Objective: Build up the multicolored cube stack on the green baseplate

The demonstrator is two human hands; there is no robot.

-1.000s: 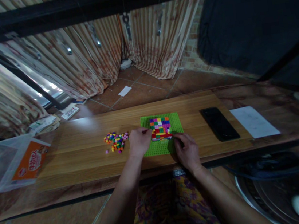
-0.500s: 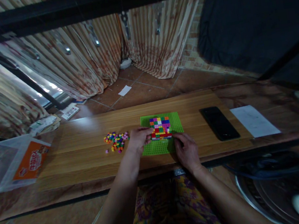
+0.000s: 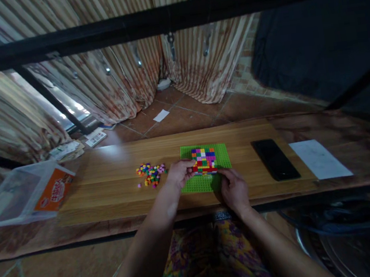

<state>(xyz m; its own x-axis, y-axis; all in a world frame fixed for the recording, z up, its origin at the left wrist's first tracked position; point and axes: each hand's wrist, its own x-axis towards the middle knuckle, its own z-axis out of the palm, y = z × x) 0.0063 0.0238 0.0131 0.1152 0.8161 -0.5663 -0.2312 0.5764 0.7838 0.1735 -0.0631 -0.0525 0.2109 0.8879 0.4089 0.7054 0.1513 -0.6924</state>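
A green baseplate (image 3: 219, 154) lies on a long wooden board (image 3: 109, 185). A block of small coloured bricks (image 3: 204, 159) is built on the plate. My left hand (image 3: 182, 173) is at the block's left edge, its fingers pinched together against the bricks. My right hand (image 3: 234, 188) rests curled on the plate's near right part, just below the block. What either hand holds is too small to make out. A loose pile of coloured bricks (image 3: 151, 173) lies on the board left of my left hand.
A black phone (image 3: 275, 159) and a white sheet of paper (image 3: 320, 159) lie right of the plate. A clear plastic box with an orange packet (image 3: 54, 192) sits at the board's left end. Curtains hang behind; a dark bar crosses the top.
The camera has tilted up a little, so everything sits slightly lower and to the right. My left hand has closed in on the block's left edge; my right hand has barely moved.
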